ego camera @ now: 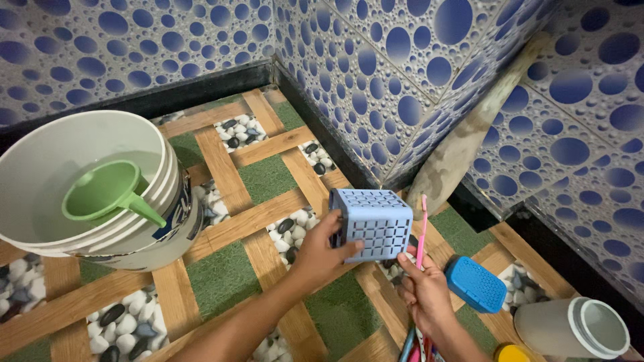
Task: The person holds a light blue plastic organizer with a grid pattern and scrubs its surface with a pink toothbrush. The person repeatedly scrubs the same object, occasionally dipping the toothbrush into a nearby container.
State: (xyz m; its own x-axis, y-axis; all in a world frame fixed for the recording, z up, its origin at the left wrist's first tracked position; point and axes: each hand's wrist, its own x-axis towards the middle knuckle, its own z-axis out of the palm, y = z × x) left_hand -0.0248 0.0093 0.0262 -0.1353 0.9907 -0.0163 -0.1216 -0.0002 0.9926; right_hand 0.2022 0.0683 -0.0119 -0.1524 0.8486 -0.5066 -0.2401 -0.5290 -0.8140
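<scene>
Head view: left hand (320, 251) gripped a blue perforated plastic basket (372, 223) by its side; right hand (424, 289) clasped a pink toothbrush (421, 236) upright, just beside the basket, above the patterned floor (221, 275).

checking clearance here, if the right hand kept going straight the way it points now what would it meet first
The right hand points up and away, holding a pink toothbrush. Straight on, it would probably first meet the blue perforated basket held by the left hand, though depth is hard to judge.
</scene>
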